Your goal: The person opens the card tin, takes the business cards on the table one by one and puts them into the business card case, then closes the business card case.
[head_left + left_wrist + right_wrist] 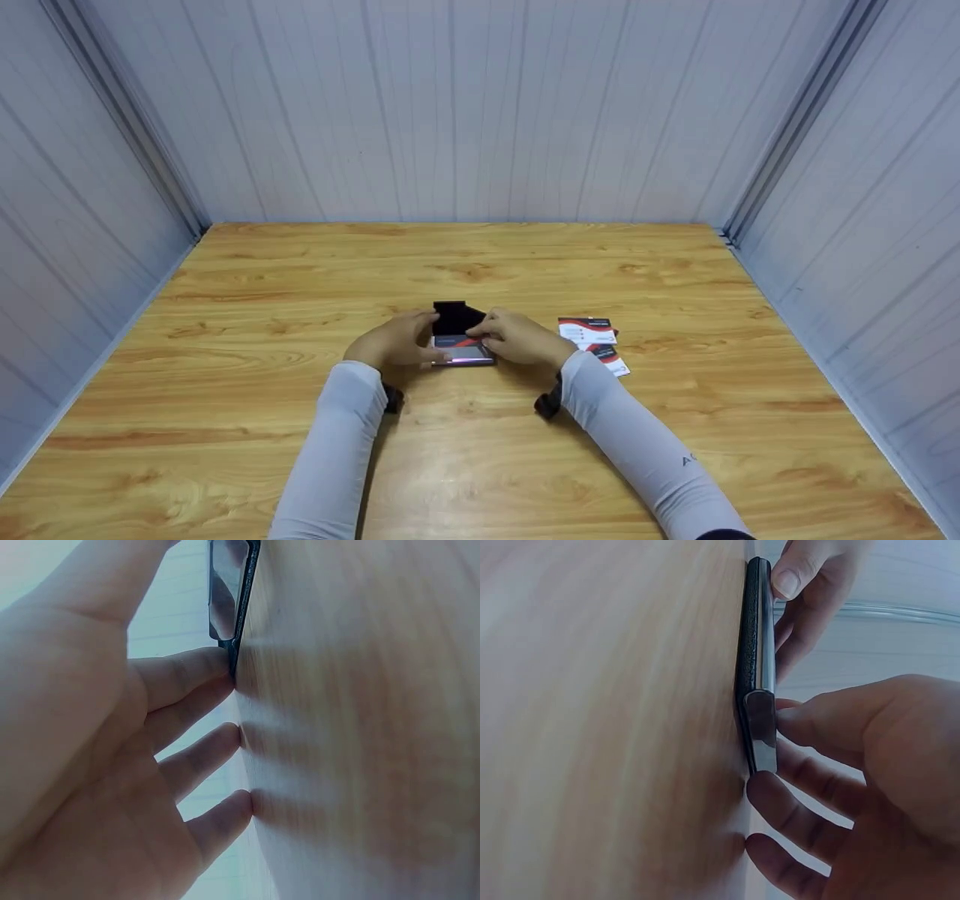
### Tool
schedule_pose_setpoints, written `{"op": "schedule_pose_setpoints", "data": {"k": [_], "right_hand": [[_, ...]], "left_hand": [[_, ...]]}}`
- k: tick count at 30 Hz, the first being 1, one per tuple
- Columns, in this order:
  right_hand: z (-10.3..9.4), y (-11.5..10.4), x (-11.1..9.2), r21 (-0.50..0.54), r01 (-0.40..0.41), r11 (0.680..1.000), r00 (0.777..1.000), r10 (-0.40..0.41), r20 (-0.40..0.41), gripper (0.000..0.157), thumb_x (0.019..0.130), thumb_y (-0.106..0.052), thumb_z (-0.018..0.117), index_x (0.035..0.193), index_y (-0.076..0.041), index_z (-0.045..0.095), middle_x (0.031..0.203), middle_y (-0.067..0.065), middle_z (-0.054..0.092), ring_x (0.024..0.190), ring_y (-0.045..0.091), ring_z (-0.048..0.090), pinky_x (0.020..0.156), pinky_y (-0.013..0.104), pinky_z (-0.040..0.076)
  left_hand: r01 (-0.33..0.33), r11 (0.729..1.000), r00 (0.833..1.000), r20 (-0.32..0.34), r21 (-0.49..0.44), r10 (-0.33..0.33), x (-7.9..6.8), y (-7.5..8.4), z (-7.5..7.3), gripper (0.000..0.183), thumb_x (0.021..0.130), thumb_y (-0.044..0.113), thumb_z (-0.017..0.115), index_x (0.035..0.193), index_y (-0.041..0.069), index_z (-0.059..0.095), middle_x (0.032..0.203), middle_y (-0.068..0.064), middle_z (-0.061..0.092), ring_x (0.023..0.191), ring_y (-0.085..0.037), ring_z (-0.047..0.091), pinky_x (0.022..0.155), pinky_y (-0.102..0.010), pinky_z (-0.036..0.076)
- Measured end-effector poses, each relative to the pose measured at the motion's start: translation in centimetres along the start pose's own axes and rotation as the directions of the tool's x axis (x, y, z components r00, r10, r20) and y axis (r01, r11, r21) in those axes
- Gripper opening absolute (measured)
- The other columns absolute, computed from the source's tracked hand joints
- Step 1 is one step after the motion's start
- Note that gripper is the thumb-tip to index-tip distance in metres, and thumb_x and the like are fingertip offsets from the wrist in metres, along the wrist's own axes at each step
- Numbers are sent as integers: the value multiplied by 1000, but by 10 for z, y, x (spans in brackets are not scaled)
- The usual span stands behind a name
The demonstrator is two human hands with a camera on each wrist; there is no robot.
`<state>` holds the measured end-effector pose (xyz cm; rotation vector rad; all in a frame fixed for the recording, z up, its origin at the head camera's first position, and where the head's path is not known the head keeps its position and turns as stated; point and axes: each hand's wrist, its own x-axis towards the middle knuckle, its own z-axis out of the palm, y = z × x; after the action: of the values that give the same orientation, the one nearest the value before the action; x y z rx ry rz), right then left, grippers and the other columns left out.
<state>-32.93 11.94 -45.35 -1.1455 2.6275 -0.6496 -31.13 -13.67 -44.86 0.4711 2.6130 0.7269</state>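
A business card case (472, 362) with a black cover and a shiny metal body lies on the table, its lid (449, 318) raised at the back. Inside shows a dark business card (454, 342) with a red stripe. My left hand (394, 339) holds the case at its left side, thumb on the front part and a forefinger at the lid. At the other end, my right hand (521, 337) has its thumb at the card's edge and its fingers around the case's right side. In the right wrist view, fingertips (765, 787) meet the end of the case (757, 652).
Several business cards (587, 331) in red, black and white lie overlapping to the right of the case, close by the right forearm. The wooden table (465, 262) ends at a pale panel wall (457, 112) at the back, with more panels on both sides.
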Motion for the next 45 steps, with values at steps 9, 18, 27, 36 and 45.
{"op": "schedule_pose_setpoints", "data": {"k": [9,18,27,36,45], "right_hand": [[0,-2,0,22,-26,999,1000,26,-2,33,103,-7,53,135,-5,63,122,12,59,110,25,57,95,41,48],[-4,9,-2,83,-14,996,1000,15,-13,35,103,-11,57,137,-6,60,130,10,60,120,25,56,101,41,46],[-32,20,-19,207,-124,970,990,135,-42,36,103,-16,58,138,-8,60,120,8,65,108,23,62,93,42,51],[-68,49,-51,209,-203,957,976,215,-37,40,102,-16,60,140,-6,58,118,13,66,106,28,64,91,47,52],[-80,74,-72,230,-272,934,951,298,-87,41,98,-16,67,136,-3,60,114,15,67,103,29,64,91,47,50]], "left_hand": [[-3,1000,1000,1,10,3,-1,-1,1,92,90,56,69,160,14,26,164,-12,23,149,-34,20,118,-53,22],[-2,1000,1000,-9,18,2,-1,1,1,92,91,55,69,160,14,27,164,-12,23,150,-32,19,119,-52,21],[-16,1000,1000,-8,4,16,-4,1,0,91,91,52,70,160,13,26,164,-12,22,150,-33,18,118,-54,22],[-10,1000,1000,-21,-13,9,-4,0,1,91,91,52,71,160,13,26,164,-11,22,150,-33,19,118,-54,23],[-8,1000,1000,-10,-2,8,-4,2,0,91,91,51,71,160,13,26,164,-12,21,150,-34,17,118,-54,21]]}}
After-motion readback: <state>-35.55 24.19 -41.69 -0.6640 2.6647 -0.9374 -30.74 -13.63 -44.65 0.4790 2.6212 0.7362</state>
